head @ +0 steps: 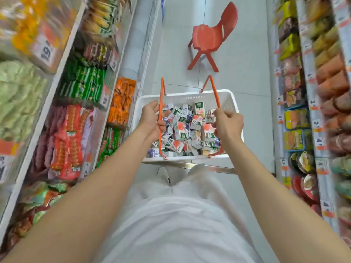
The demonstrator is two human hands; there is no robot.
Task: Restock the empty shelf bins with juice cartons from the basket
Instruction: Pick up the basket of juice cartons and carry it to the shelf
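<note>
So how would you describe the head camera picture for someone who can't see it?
Seen from above, a person's left hand holds the left orange handle and the right hand grips the right orange handle of a white basket heaped with small juice cartons. Stocked snack shelves line both sides of the aisle, and a red plastic chair stands ahead.

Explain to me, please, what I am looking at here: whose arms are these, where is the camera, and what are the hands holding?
No machine here: a person wears a camera on the head, looking down at their own bare arms in a shop aisle. The left hand curls round one orange handle of a white basket; the right hand grips the other handle. The basket is full of small juice cartons. Stocked shelves line both sides, and a red chair stands on the floor ahead.
</note>
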